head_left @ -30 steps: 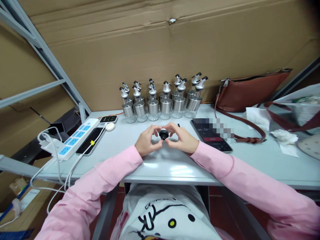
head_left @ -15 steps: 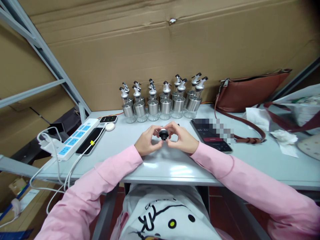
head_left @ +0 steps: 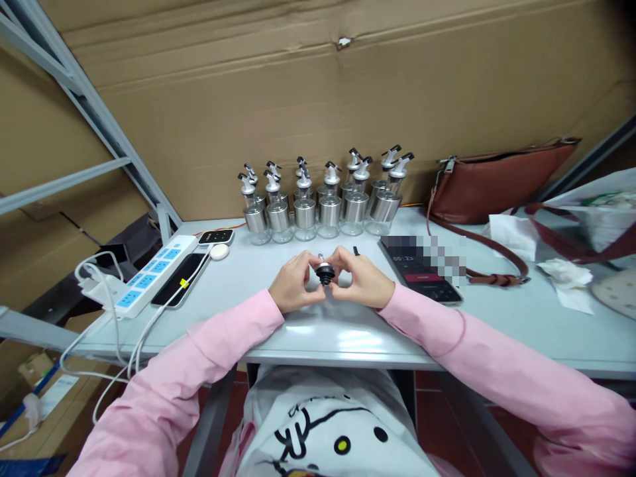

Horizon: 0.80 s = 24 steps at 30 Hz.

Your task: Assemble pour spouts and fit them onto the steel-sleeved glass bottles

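Observation:
Between the fingertips of both hands is a bottle pourer (head_left: 325, 273), with a silver collar and a black ribbed stopper that faces me. My left hand (head_left: 294, 283) pinches it from the left side, while my right hand (head_left: 364, 278) grips it from the right. Both hands rest just above the table, wrists near its front edge. Behind them stand several glass oil bottles (head_left: 329, 211) with steel sleeves, each topped by a silver pourer with a black lever. A small black piece (head_left: 356, 251) lies just beyond my right hand, partly hidden by it.
On the left of the table (head_left: 238, 291) lie a white power strip (head_left: 149, 281), a phone (head_left: 173, 291) with cables, a small black-faced device (head_left: 216, 237) and a white round object (head_left: 218, 252). To the right are another phone (head_left: 405, 265), a brown bag (head_left: 501, 182) and crumpled tissue (head_left: 564, 273).
The pourer has tipped between my fingers: its stopper now points lower, and more of its silver upper part shows. Both hands have stayed almost in place.

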{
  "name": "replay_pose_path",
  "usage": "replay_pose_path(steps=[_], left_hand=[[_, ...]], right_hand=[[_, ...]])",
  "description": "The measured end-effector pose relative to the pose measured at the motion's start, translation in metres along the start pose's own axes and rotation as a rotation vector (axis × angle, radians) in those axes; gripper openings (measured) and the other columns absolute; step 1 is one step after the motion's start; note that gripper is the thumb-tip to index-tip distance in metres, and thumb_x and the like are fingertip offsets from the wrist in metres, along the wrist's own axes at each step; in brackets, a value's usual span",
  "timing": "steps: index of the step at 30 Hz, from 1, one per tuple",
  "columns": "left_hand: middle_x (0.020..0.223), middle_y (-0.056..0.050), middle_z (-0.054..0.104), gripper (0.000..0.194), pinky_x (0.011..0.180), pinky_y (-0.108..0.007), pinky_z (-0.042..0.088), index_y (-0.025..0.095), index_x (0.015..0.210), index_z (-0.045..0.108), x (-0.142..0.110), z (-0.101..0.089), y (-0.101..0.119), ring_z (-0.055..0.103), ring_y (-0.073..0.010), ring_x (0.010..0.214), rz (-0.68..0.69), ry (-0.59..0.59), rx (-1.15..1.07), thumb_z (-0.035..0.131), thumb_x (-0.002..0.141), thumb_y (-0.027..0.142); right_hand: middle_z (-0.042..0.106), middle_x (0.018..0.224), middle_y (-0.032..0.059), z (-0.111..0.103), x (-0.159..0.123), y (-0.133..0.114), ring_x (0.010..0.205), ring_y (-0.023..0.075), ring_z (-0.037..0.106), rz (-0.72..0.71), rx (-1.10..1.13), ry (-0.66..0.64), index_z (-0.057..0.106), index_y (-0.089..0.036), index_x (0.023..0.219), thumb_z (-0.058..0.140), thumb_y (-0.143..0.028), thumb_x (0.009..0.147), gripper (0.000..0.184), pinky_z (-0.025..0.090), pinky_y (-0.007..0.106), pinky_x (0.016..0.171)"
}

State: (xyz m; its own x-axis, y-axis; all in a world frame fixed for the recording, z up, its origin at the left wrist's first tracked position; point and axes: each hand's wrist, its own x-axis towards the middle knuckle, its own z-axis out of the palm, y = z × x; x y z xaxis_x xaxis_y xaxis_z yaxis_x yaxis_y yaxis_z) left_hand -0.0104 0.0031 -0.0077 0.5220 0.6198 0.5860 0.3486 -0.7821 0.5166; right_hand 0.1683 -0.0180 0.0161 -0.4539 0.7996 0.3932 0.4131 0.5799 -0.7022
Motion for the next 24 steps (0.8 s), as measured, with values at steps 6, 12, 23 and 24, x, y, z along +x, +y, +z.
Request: replay_pose_path(steps=[6, 12, 23, 24], left_hand=[[0.073, 0.003, 0.044, 0.028, 0.05, -0.021, 0.035, 0.018, 0.088, 0.044, 0.0006, 0.0012, -0.0001, 0.038, -0.007, 0.051, -0.001, -0.012, -0.049, 0.055, 0.062, 0.021], [0.072, 0.003, 0.043, 0.026, 0.051, -0.021, 0.034, 0.018, 0.086, 0.044, -0.0001, -0.0009, 0.0, 0.038, -0.0079, 0.052, -0.033, -0.047, -0.058, 0.054, 0.063, 0.022], [0.068, 0.004, 0.044, 0.018, 0.053, -0.021, 0.034, 0.019, 0.081, 0.044, -0.0009, -0.001, 0.0004, 0.04, -0.0091, 0.055, -0.007, -0.055, -0.045, 0.053, 0.066, 0.02], [0.068, 0.004, 0.044, 0.018, 0.053, -0.021, 0.034, 0.019, 0.081, 0.044, -0.0012, -0.0008, 0.0, 0.041, -0.0093, 0.056, -0.007, -0.059, -0.034, 0.053, 0.066, 0.02]], right_hand=[[0.063, 0.077, -0.0004, -0.0002, -0.0007, -0.0021, 0.056, 0.0121, 0.061, 0.044, -0.008, -0.008, 0.037, -0.022, 0.078, 0.057, -0.02, 0.062, 0.026, 0.044, 0.023, 0.056], [0.065, 0.082, 0.0015, 0.0003, -0.0009, -0.0002, 0.055, 0.0121, 0.061, 0.044, -0.046, -0.012, 0.036, -0.022, 0.077, 0.056, -0.02, 0.062, 0.025, 0.045, 0.024, 0.057], [0.063, 0.062, -0.0022, -0.0002, -0.0015, 0.0011, 0.045, 0.0124, 0.054, 0.056, -0.16, -0.032, 0.04, -0.022, 0.076, 0.055, -0.024, 0.064, 0.019, 0.037, 0.022, 0.049], [0.062, 0.06, -0.0031, -0.0005, -0.0015, 0.0008, 0.044, 0.0121, 0.054, 0.049, -0.167, -0.032, 0.04, -0.023, 0.075, 0.054, -0.024, 0.064, 0.018, 0.036, 0.022, 0.049]])
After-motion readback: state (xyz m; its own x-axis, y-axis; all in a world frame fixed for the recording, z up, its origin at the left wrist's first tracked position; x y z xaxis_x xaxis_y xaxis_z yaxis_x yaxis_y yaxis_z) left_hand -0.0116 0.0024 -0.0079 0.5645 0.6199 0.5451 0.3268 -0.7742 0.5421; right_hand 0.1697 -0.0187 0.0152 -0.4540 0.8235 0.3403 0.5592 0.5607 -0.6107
